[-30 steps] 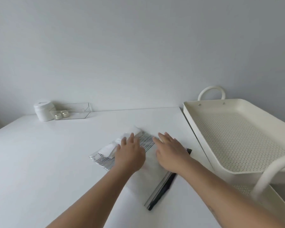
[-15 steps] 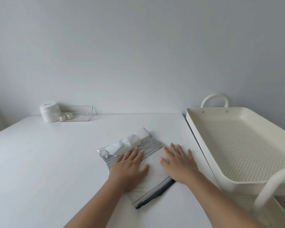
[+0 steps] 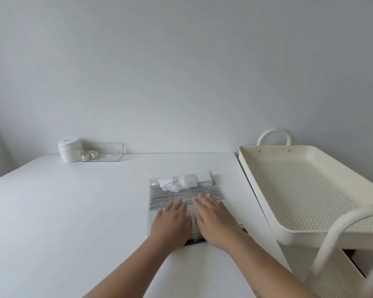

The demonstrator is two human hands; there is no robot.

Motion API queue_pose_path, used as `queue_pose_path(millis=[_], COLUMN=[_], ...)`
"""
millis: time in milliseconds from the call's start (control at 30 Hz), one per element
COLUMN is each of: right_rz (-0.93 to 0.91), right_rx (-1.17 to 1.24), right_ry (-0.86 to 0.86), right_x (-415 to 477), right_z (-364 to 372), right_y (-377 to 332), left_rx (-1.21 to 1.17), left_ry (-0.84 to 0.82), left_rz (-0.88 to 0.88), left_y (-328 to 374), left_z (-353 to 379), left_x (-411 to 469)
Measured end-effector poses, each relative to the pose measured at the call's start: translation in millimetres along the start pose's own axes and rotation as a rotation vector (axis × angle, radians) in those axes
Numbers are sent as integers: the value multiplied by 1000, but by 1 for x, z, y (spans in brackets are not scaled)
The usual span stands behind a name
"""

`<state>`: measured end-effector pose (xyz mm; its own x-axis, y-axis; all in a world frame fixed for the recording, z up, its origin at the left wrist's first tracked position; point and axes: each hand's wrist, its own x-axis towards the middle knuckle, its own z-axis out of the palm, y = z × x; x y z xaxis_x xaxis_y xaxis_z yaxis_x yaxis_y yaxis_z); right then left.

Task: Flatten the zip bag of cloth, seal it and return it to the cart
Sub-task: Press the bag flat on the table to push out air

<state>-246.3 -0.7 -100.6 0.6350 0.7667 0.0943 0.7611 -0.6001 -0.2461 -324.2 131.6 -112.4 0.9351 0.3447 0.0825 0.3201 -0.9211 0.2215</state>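
A clear zip bag (image 3: 181,194) lies flat on the white table (image 3: 73,211), holding striped cloth and a rolled white cloth at its far end. Its dark zip strip shows at the near edge, between my wrists. My left hand (image 3: 170,222) presses flat on the bag's near left part, fingers straight. My right hand (image 3: 215,220) presses flat beside it on the near right part. The cream cart (image 3: 267,211) stands just right of the table, its perforated top tray holding nothing.
A white jar (image 3: 68,150) and a clear tray (image 3: 103,154) with two small items stand at the table's far left by the wall. The cart's looped handle (image 3: 340,229) rises at the near right, over a lower shelf.
The bag has turned from a slanted lie to square with the table edge. Both hands have come closer together on its near half.
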Motion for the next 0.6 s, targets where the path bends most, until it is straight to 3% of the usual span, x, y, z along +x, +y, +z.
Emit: queue_pose_path(millis=[133,400,500,600], right_rz=[5,183,90,-50], right_rx=[-30,-59,57,202], right_ry=[-75,-17,66,14], right_x=[-1,-12,-17,-28], right_z=[16,15,10,3], right_y=[9,29,29,35], left_rx=[-4,57,93,-4], left_ry=[-43,-75,-5,45], left_rz=[-33,65,122,234], left_y=[-4,-24,-20,-20], left_z=[14,-1,-10,-17], left_x=[-17,-6,-6,-18])
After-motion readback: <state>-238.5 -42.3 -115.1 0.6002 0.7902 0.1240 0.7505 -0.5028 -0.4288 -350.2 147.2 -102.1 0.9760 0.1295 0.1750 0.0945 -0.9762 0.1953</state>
